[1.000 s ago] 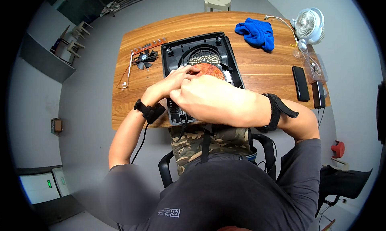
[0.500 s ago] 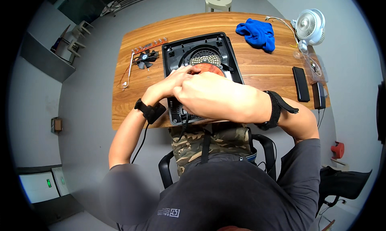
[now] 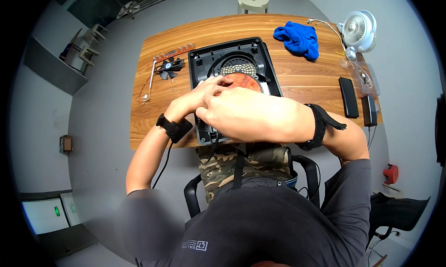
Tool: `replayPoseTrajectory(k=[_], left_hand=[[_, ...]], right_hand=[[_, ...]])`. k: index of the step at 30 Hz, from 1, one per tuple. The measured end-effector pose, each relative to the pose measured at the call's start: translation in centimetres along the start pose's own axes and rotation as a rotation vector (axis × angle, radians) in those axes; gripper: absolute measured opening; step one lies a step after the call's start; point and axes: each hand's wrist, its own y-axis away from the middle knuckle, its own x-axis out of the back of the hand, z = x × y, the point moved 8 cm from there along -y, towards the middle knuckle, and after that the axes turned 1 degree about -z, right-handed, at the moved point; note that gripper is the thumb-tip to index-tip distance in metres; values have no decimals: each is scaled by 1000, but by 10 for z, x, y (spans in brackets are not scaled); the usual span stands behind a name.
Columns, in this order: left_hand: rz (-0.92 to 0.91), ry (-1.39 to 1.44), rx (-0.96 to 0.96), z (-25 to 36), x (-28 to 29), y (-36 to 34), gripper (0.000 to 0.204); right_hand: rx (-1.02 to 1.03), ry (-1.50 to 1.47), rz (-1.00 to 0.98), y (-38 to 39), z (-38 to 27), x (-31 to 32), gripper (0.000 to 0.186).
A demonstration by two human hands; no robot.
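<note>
On the table in front of me lies a black plastic appliance housing (image 3: 197, 72), open at the top, with a round vent grille (image 3: 238, 65) in its far half. A reddish-brown wound coil (image 3: 246, 82) sits nearer me in it. My left hand (image 3: 200, 96) reaches over the coil's left edge, fingers bent and fingertips at the coil. My right hand (image 3: 241, 113) crosses the housing from the right with fingers curled close beside the left hand. The two hands meet there and hide the coil's near part. Whatever they pinch is out of sight.
Left of the housing lie a black fan (image 3: 170, 69), an orange circuit board (image 3: 174, 52) and a white cable (image 3: 151, 81). At the right are a blue cloth (image 3: 298, 39), a white desk fan (image 3: 357, 31), a black phone-like slab (image 3: 348, 97) and a black box with cables (image 3: 368, 110).
My right hand has shifted slightly left and toward me, its thumb now farther from the left fingers. More of the coil shows. The housing stays in place.
</note>
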Motion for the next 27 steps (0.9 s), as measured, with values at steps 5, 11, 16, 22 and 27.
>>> replayPoseTrajectory(k=[5,11,16,22,27], left_hand=[[23,80,148,-16,-3,17,48],[7,-61,19,-12,-5,-1,56],[109,15,-30,-3,18,12,48],[406,-33,187,-60,77,64,34],[435,-185,465,-134,79,107,29]], right_hand=[[54,-78,84,-10,1,-15,20],[-73,-128,2,3,9,7,24],[22,-113,-22,3,1,6,24],[-21,-161,-19,-2,5,5,21],[-44,-144,6,-4,2,5,24]])
